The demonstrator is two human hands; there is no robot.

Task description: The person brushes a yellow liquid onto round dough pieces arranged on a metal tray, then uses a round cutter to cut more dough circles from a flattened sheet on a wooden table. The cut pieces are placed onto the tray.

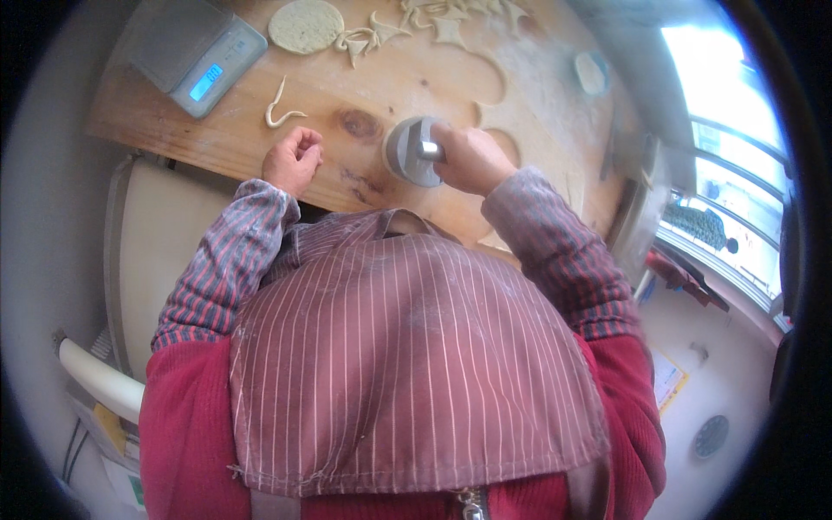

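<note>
My right hand grips the handle of a round metal dough cutter, which stands on the wooden table at the left edge of a rolled-out dough sheet. Curved cut-outs mark the sheet's left side. My left hand hangs over the table's near edge, its fingers curled; I cannot make out anything in it. Just beyond it lies a thin, bent dough strip. A round dough disc rests farther back, with dough scraps to its right.
A digital kitchen scale with a lit display occupies the back left of the wooden table. A small pale dish sits at the back right. A pale chair or panel stands below the table's left edge; a window is at right.
</note>
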